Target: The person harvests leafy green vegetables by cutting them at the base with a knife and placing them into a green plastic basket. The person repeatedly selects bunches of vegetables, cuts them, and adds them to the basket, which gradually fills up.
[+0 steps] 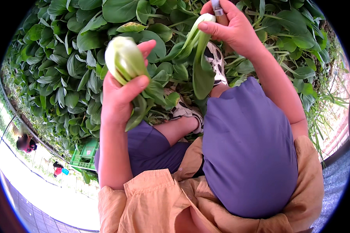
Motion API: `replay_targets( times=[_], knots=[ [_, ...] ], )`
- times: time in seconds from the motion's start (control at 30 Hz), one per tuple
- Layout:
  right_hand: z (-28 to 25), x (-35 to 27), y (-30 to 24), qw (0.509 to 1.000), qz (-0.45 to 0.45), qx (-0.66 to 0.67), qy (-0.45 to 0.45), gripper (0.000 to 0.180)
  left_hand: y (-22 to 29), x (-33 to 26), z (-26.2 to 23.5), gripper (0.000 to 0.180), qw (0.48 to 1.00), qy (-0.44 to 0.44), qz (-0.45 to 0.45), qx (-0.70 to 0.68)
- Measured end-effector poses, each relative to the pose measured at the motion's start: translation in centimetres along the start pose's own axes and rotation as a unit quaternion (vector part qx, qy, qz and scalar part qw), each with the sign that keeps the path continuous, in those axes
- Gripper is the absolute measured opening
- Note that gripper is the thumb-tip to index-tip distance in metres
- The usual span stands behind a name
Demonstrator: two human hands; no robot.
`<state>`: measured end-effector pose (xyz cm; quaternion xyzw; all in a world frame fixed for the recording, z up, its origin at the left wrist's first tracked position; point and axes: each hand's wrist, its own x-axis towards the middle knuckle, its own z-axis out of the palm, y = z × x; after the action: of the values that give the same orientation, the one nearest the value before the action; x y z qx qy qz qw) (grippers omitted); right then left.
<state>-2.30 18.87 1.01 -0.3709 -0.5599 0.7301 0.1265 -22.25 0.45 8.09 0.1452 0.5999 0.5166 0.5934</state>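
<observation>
Over a thick bed of leafy greens (74, 62), my L hand (118, 93) has a pale-based vegetable (124, 60), white end up, leaves hanging down past my wrist. Fingers wrapped round it, thumb pressed across the stems; forefinger tip sticks out beyond, so that one isn't really gripping. My R hand (233, 33), well apart from it & near the top edge, is doing 2 jobs: thumb clamped on the white stem end of some long leaves (203, 73), w/ a wood-handled tool (221, 17) held behind them. Metal collar shows; the rest runs out of view, so can't tell where any blade or tip points. Fingers behind the handle are partly hidden too.

Risks, as I judge it: R grip is prob the weak one, b/c leaf & handle share the same fingers; loosen for one & the other could slip. If the tool has an edge, it could nick a finger, or drop toward my shoes (187, 110), which are right there btwn the plants. L side: squeezing too hard w/ the thumb might snap a stem or bruise it; too slack & the smooth base could slide out. Feet could also crush leaves if I shift my weight.
</observation>
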Motion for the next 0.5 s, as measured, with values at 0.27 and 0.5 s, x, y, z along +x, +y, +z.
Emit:
replay_targets(
  times=[0.27,0.5],
  knots=[
    [1.4,-0.1,1.8,0.986,0.081,-0.080,-0.120,0.036,-2.5,-1.6,3.1,0.056,0.958,-0.130,-0.195,0.165],
    [4.8,1.6,5.9,0.905,-0.107,-0.411,-0.034,0.034,-1.5,-0.9,2.5,0.063,0.820,-0.106,0.045,0.560]
  ],
)
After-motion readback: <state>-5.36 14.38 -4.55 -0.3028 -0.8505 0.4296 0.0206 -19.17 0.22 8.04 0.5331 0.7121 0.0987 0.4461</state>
